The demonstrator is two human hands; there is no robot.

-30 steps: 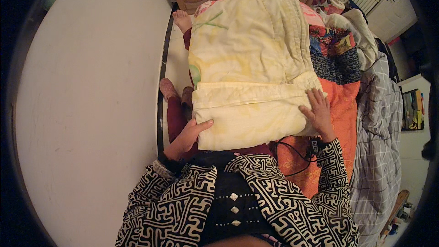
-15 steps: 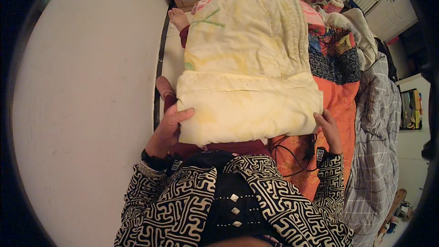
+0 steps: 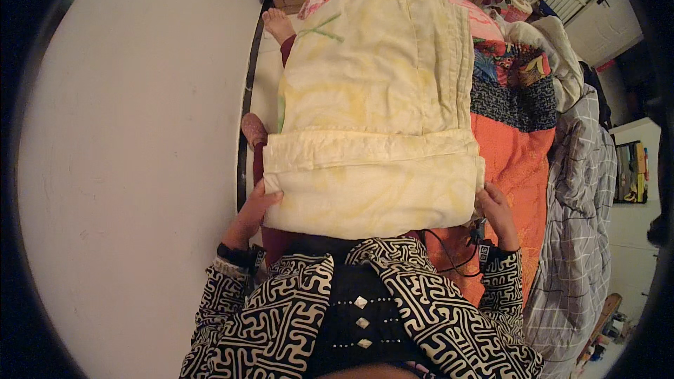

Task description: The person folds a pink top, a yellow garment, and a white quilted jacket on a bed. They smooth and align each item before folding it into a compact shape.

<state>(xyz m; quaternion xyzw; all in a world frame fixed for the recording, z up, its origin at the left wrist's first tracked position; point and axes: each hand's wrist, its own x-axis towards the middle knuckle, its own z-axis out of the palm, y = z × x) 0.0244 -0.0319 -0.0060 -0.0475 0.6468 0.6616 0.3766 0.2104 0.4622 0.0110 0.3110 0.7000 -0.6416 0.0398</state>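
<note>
A: Position of yellow cloth [image 3: 372,77]?

B: Along the orange cover's [image 3: 516,161] left side, near end folded over into a band. Pink cloth [image 3: 486,22] shows past the far end.

A: Fingers?

B: Left hand [image 3: 257,209]: closed on the band's left edge, thumb uppermost, other fingers hidden. Right hand [image 3: 499,210]: closed at its right edge, fingertips partly hidden.

The pale yellow bed cover [image 3: 372,109] is soft, lightly creased and folded in several layers. Its near end is turned back into a broad, flat band spanning the space between the left hand [image 3: 257,209] and the right hand [image 3: 497,212], which grip its sides. Beyond the grip the rest stretches away, with green stem-like marks toward the far left and layered edges stacked along the right side.
</note>
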